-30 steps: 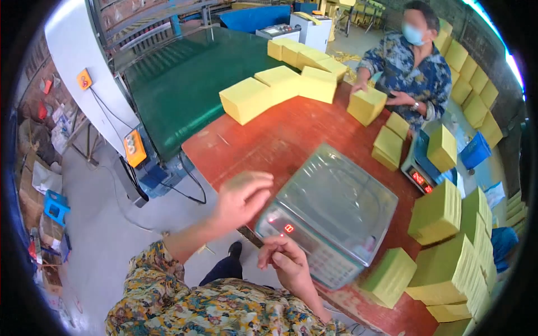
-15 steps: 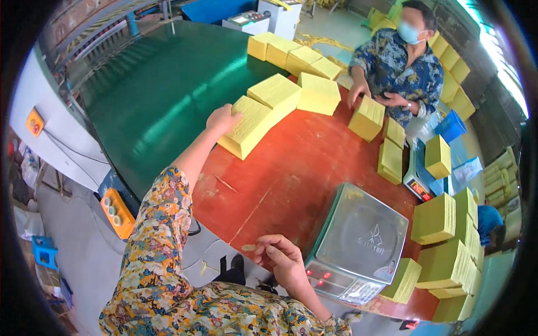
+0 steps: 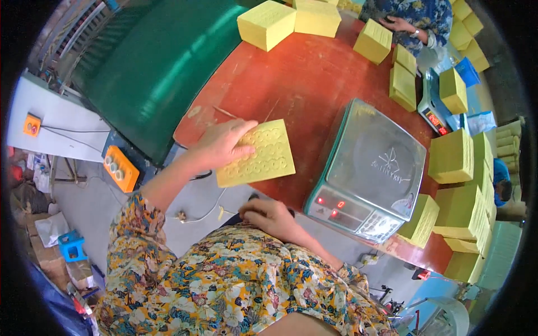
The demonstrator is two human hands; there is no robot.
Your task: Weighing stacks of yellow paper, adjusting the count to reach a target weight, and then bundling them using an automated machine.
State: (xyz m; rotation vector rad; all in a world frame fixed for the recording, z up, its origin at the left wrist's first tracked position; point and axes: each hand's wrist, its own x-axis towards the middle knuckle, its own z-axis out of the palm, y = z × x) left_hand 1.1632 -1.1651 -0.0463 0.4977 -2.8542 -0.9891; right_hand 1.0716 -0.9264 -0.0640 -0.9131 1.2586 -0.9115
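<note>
Yellow embossed paper stack point(image 3: 259, 154), fetched from the far stacks a moment ago, now sits near the red table's point(image 3: 314, 78) front edge, just left of the digital scale point(image 3: 372, 168). Left hand point(image 3: 219, 147) grips it; right hand point(image 3: 270, 215) rests loosely curled, empty.

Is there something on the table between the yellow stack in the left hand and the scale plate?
Nothing visible. The left hand holds the yellow stack; only bare red table separates it from the empty scale.
</note>
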